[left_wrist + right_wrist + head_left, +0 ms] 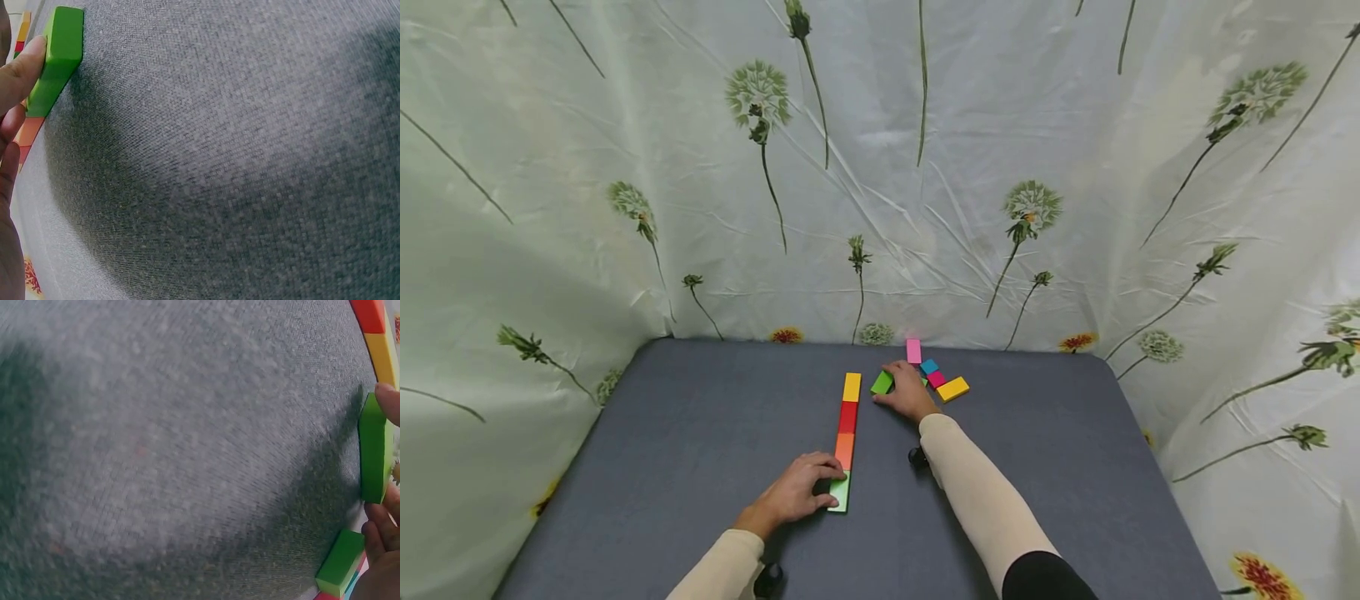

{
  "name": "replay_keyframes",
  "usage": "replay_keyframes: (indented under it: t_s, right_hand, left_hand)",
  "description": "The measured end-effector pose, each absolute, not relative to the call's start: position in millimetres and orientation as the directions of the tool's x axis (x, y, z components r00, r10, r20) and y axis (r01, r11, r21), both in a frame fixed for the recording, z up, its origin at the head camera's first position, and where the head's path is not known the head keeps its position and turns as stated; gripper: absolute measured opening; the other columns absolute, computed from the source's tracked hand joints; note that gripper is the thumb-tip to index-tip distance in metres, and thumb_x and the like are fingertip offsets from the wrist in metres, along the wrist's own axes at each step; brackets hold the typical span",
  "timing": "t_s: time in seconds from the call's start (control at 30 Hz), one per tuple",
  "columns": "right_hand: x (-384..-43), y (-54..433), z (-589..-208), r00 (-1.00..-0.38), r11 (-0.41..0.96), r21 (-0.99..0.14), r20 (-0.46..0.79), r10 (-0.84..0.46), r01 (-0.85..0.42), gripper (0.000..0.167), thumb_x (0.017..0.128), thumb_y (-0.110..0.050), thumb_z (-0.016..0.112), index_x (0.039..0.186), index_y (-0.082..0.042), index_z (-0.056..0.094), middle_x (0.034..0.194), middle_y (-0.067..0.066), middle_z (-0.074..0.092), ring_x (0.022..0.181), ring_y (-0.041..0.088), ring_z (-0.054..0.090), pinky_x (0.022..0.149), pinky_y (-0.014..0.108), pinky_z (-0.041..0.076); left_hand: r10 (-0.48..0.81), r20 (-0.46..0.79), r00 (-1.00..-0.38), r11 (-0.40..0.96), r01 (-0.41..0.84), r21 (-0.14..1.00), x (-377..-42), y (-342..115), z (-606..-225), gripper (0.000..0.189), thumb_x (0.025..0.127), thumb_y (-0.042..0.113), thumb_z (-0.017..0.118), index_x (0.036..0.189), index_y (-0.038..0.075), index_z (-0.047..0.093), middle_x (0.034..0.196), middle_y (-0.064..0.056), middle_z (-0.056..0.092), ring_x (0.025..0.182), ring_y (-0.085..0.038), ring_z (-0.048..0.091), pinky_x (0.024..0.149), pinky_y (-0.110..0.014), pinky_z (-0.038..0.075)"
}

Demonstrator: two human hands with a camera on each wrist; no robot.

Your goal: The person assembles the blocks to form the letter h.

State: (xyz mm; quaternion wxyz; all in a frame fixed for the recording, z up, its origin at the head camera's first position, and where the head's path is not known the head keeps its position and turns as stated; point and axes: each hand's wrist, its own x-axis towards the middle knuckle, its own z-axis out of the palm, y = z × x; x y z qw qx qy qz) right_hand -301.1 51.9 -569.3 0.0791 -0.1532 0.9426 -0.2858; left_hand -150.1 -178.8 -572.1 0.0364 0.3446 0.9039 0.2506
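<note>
On the grey table a straight row of flat rectangular blocks runs away from me: a yellow block (852,387), a red block (847,417), an orange block (844,451) and, at the near end, a green block (65,37). My left hand (796,490) pinches that near green block between thumb and fingers. To the right of the row's far end, my right hand (912,393) grips another bright green block (374,450) by its two ends, thumb on one and fingers on the other. This block lies slanted, apart from the row.
Beyond my right hand lie loose blocks: a pink block (913,351), a blue block (929,367), a magenta block (936,379), a yellow block (953,389) and a partly hidden green block (341,561). A flower-printed curtain (955,250) hangs along the table's back edge.
</note>
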Motion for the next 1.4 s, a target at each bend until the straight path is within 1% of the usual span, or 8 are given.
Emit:
replay_keyframes:
  t_s: [0.27, 0.47, 0.63, 0.73, 0.93, 1.07, 1.2, 1.4]
  right_hand:
    - [-295, 59, -569, -0.948, 0.836, -0.494, -0.067, -0.312, -0.240, 0.061, 0.084, -0.030, 0.075, 0.134, -0.002, 0.054, 0.131, 0.015, 0.054, 0.120, 0.029, 0.049, 0.105, 0.045, 0.034]
    - [-283, 69, -558, -0.928, 0.775, -0.564, -0.042, -0.370, -0.284, 0.059, 0.081, -0.026, 0.077, 0.130, 0.001, 0.057, 0.127, 0.016, 0.057, 0.116, 0.030, 0.053, 0.100, 0.048, 0.036]
    - [-267, 85, -551, -0.925, 0.763, -0.589, -0.067, -0.375, -0.267, 0.059, 0.079, -0.021, 0.079, 0.130, 0.000, 0.057, 0.127, 0.015, 0.057, 0.114, 0.030, 0.054, 0.100, 0.046, 0.040]
    - [-257, 92, -548, -0.912, 0.754, -0.600, -0.095, -0.399, -0.267, 0.060, 0.080, -0.022, 0.078, 0.132, 0.000, 0.056, 0.129, 0.014, 0.056, 0.116, 0.029, 0.053, 0.099, 0.044, 0.043]
    - [-236, 100, -543, -0.899, 0.726, -0.638, -0.118, -0.423, -0.258, 0.062, 0.080, -0.022, 0.079, 0.133, -0.001, 0.055, 0.134, 0.015, 0.054, 0.124, 0.031, 0.049, 0.104, 0.046, 0.039]
    - [-221, 105, -543, -0.895, 0.710, -0.647, -0.095, -0.435, -0.277, 0.060, 0.079, -0.021, 0.080, 0.131, -0.001, 0.057, 0.132, 0.015, 0.055, 0.122, 0.031, 0.050, 0.104, 0.047, 0.039]
    - [-207, 105, -545, -0.872, 0.711, -0.624, -0.095, -0.480, -0.323, 0.060, 0.079, -0.022, 0.080, 0.130, 0.000, 0.057, 0.129, 0.014, 0.055, 0.117, 0.030, 0.052, 0.101, 0.046, 0.041]
    - [-191, 103, -544, -0.837, 0.726, -0.570, -0.115, -0.534, -0.385, 0.060, 0.079, -0.025, 0.080, 0.130, -0.002, 0.058, 0.127, 0.011, 0.056, 0.115, 0.027, 0.053, 0.099, 0.044, 0.042]
  left_hand:
    - [0.650, 0.100, -0.754, 0.629, 0.607, 0.486, -146, -171, -571, 0.031, 0.074, 0.019, 0.083, 0.101, 0.008, 0.073, 0.103, 0.001, 0.062, 0.098, -0.016, 0.058, 0.087, -0.039, 0.047]
    - [0.655, 0.094, -0.750, 0.623, 0.606, 0.494, -145, -166, -574, 0.030, 0.074, 0.018, 0.083, 0.101, 0.008, 0.073, 0.102, 0.002, 0.062, 0.097, -0.015, 0.058, 0.086, -0.039, 0.048]
    - [0.669, 0.135, -0.731, 0.583, 0.629, 0.514, -148, -159, -580, 0.030, 0.074, 0.019, 0.083, 0.101, 0.008, 0.073, 0.102, 0.002, 0.062, 0.096, -0.015, 0.058, 0.086, -0.037, 0.049]
    - [0.664, 0.152, -0.732, 0.580, 0.633, 0.513, -148, -160, -582, 0.030, 0.073, 0.017, 0.083, 0.100, 0.007, 0.073, 0.101, 0.001, 0.062, 0.095, -0.016, 0.058, 0.086, -0.037, 0.049]
    - [0.647, 0.138, -0.750, 0.610, 0.617, 0.497, -148, -168, -580, 0.031, 0.073, 0.016, 0.083, 0.101, 0.005, 0.073, 0.102, 0.000, 0.063, 0.096, -0.018, 0.059, 0.087, -0.040, 0.049]
    - [0.638, 0.129, -0.759, 0.625, 0.609, 0.488, -148, -172, -578, 0.031, 0.074, 0.015, 0.083, 0.101, 0.005, 0.072, 0.103, -0.001, 0.063, 0.097, -0.019, 0.058, 0.087, -0.042, 0.049]
    - [0.636, 0.122, -0.762, 0.635, 0.607, 0.478, -148, -176, -575, 0.031, 0.074, 0.014, 0.083, 0.101, 0.005, 0.072, 0.103, -0.002, 0.062, 0.096, -0.020, 0.058, 0.086, -0.043, 0.049]
    - [0.655, 0.168, -0.737, 0.616, 0.650, 0.445, -149, -177, -571, 0.030, 0.072, 0.013, 0.084, 0.098, 0.005, 0.072, 0.100, -0.003, 0.062, 0.093, -0.021, 0.059, 0.084, -0.042, 0.050]
